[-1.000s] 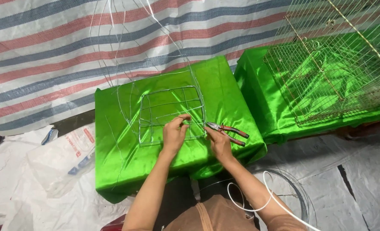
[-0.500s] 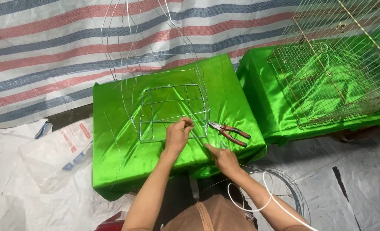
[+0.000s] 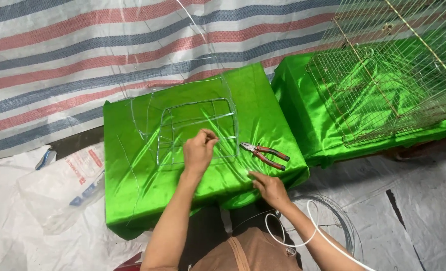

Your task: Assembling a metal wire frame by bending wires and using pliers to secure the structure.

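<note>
Since the earlier frames, the right hand (image 3: 269,186) has come off the pliers (image 3: 264,155) and now lies flat at the near edge of the green table (image 3: 132,200), nearer the person than the pliers; its fingers are spread and hold nothing; the left hand (image 3: 199,151) has stayed on the wire frame (image 3: 195,131).

Left of the table, a clear plastic bag (image 3: 62,185) lies on the white sheeting; on the table's middle sits the wire frame, a rounded square with cross wires; the left hand rests on the frame's near right part, fingers pinched together on a thin wire there; just right of that hand the pliers, with red and black handles, lie loose on the green cloth, apart from both hands; below the table's right corner a wire coil (image 3: 328,221) lies on the floor; right of the table, a second green-covered block carries a wire cage (image 3: 383,80); behind the table hangs a striped tarp (image 3: 82,60).
</note>
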